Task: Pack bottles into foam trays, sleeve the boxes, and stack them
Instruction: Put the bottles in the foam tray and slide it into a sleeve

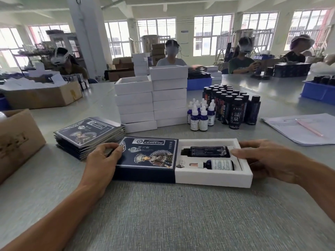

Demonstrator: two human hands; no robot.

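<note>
One sleeve (148, 156), one tray (208, 176) — one dark bottle (208, 151), one dropper bottle (219, 164)

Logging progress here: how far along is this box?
Done: the black bottle and dropper bottle lie in the foam tray. In hand: left hand holds the printed sleeve, about halfway over the tray; right hand grips its exposed end. Left: finish sleeving, then stack.

Daylight pours through tall windows (212, 35); a white pillar (87, 33) rises behind the long grey table (163, 214).
</note>
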